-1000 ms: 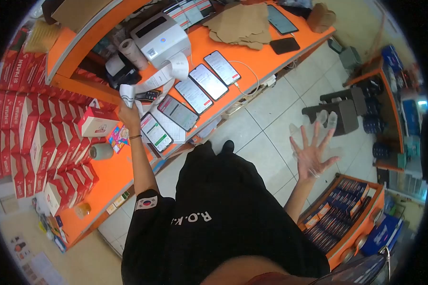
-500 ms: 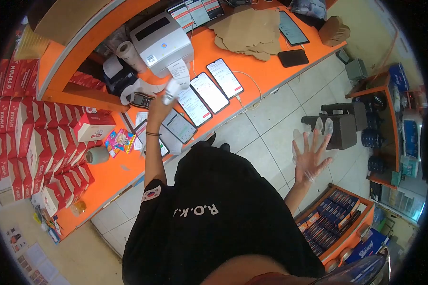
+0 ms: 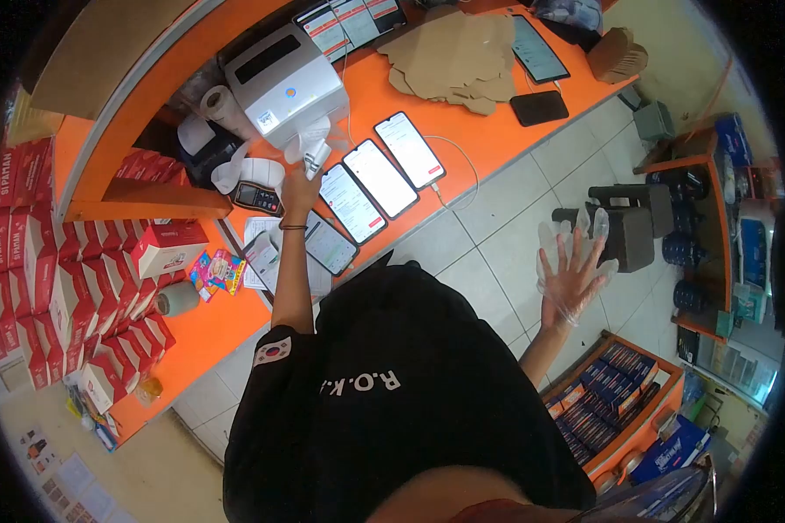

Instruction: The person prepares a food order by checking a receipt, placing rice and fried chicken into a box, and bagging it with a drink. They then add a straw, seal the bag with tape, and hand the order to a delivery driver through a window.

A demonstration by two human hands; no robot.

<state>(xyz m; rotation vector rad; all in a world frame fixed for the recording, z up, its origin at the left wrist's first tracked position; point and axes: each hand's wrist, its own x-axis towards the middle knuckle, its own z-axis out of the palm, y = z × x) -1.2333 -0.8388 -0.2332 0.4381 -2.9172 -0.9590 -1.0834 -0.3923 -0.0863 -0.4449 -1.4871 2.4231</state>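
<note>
My left hand [image 3: 300, 190], with a dark band at the wrist, reaches over the counter to the front of the white label printer [image 3: 286, 85]. Its fingers are closed on a white printed paper slip [image 3: 316, 157] at the printer's outlet. Several phones lie beside this hand, the nearest a lit phone [image 3: 353, 202]; a card terminal [image 3: 258, 197] with a white paper strip sits on its other side. Out over the floor, my right hand [image 3: 570, 275] is spread open, palm up. A loose, clear plastic glove [image 3: 600, 225] covers it, its fingertips hanging past my fingers.
Red and white boxes [image 3: 70, 279] are stacked at the left. Flattened brown cardboard [image 3: 452, 61] and a dark phone [image 3: 539, 108] lie on the orange counter [image 3: 488, 139]. A charging cable [image 3: 473, 166] loops over its edge. At lower right stands a crate of dark boxes [image 3: 606, 383].
My left hand has moved slightly left and down with the paper slip, and the slip's printed face no longer hangs in view. My right hand stays spread, nearly in place.
</note>
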